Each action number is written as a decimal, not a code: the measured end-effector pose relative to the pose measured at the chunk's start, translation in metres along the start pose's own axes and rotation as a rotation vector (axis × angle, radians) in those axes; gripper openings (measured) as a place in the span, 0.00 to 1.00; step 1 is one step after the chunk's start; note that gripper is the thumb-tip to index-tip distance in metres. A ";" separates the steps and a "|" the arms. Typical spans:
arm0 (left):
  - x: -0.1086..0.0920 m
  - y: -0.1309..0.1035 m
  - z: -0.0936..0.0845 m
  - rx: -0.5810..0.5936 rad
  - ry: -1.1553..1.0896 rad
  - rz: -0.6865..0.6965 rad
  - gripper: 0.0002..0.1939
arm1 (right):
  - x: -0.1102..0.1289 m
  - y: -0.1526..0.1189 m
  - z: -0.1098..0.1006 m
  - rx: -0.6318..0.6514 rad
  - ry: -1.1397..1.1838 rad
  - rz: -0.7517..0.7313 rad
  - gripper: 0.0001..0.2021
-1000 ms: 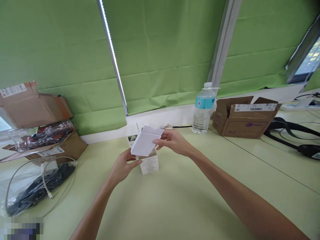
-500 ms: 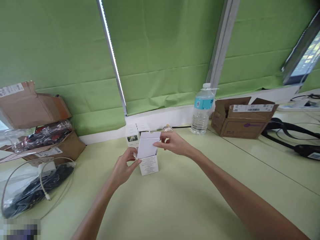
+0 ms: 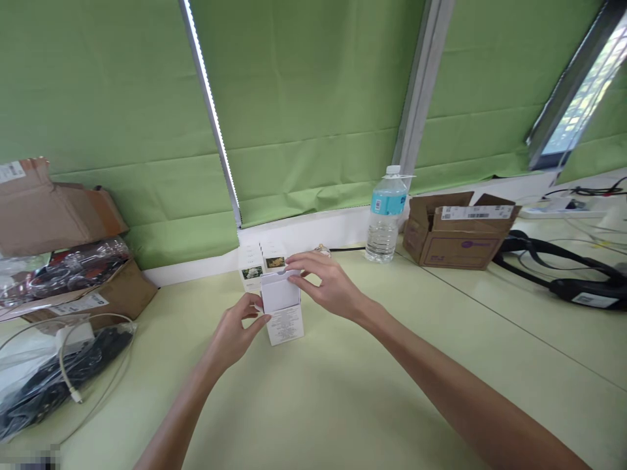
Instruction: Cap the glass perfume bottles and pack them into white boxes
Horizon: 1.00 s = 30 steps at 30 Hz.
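Observation:
A small white box [image 3: 286, 326] with printed text on its front stands on the pale green table [image 3: 313, 405]. Its white flap [image 3: 280, 294] stands up over the top. My left hand [image 3: 239, 329] grips the box's upper left edge between thumb and fingers. At the flap's upper right is my right hand [image 3: 323, 284], its thumb and fingers closed on the flap's edge. Just behind stand white boxes with flower pictures, one [image 3: 251, 271] at the left and another [image 3: 274, 258] beside it.
A water bottle [image 3: 385, 219] and an open cardboard box [image 3: 458, 238] stand at the back right, with a black strapped device [image 3: 582, 290] beyond. Stacked cartons [image 3: 112, 294] and a bagged black item with cables [image 3: 63, 372] lie at the left. A small ornate object [image 3: 323, 249] sits behind my right hand.
The flap now stands lower and straighter over the box. My right hand has shifted its hold along the flap's top edge. The whole view has moved slightly to the right.

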State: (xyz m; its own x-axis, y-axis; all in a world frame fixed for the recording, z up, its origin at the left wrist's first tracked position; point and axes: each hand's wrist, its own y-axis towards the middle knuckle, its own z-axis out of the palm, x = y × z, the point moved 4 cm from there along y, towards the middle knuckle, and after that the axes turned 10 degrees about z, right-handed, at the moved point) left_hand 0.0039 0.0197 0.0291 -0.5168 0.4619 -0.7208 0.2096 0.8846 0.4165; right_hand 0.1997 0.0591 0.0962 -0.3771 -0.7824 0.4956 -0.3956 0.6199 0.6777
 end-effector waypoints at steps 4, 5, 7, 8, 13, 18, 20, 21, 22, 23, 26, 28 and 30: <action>0.002 0.000 0.003 -0.016 -0.012 -0.008 0.14 | 0.005 -0.002 0.001 0.001 -0.108 -0.046 0.10; 0.003 0.000 0.004 -0.016 -0.011 -0.007 0.15 | 0.004 -0.003 0.003 0.013 -0.135 -0.048 0.10; 0.005 -0.001 0.005 -0.022 0.002 -0.010 0.16 | 0.001 -0.006 0.009 0.064 -0.198 -0.051 0.10; 0.006 -0.001 0.005 -0.024 0.011 -0.017 0.17 | -0.001 -0.008 0.014 0.107 -0.233 -0.055 0.09; 0.009 -0.003 0.004 -0.024 0.039 -0.044 0.17 | -0.010 -0.018 0.034 0.305 -0.368 -0.055 0.10; 0.015 -0.003 0.009 -0.061 0.001 -0.043 0.32 | -0.004 -0.019 0.031 0.335 -0.356 -0.041 0.11; 0.022 -0.004 0.016 -0.031 -0.033 -0.062 0.34 | 0.000 -0.018 0.027 0.350 -0.316 -0.035 0.12; 0.025 -0.005 0.021 0.004 -0.059 -0.076 0.31 | 0.001 -0.017 0.025 0.349 -0.292 -0.027 0.13; 0.028 -0.007 0.025 0.043 -0.086 -0.089 0.27 | 0.002 -0.015 0.022 0.339 -0.268 -0.017 0.14; 0.031 -0.008 0.030 0.076 -0.114 -0.100 0.23 | 0.002 -0.013 0.018 0.318 -0.249 -0.003 0.14; 0.038 -0.013 0.036 0.097 -0.154 -0.121 0.17 | -0.007 -0.005 0.003 0.209 -0.230 0.051 0.14; 0.043 -0.015 0.035 0.059 -0.118 -0.143 0.17 | -0.021 0.001 -0.009 0.139 -0.246 0.104 0.14; 0.049 -0.016 0.031 0.005 -0.059 -0.171 0.17 | -0.045 0.005 -0.020 0.099 -0.268 0.201 0.14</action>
State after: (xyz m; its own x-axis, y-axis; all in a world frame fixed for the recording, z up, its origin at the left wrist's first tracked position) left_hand 0.0013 0.0296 -0.0300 -0.4960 0.3075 -0.8121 0.1271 0.9508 0.2824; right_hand 0.2321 0.0964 0.0880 -0.6570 -0.6089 0.4446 -0.3655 0.7730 0.5185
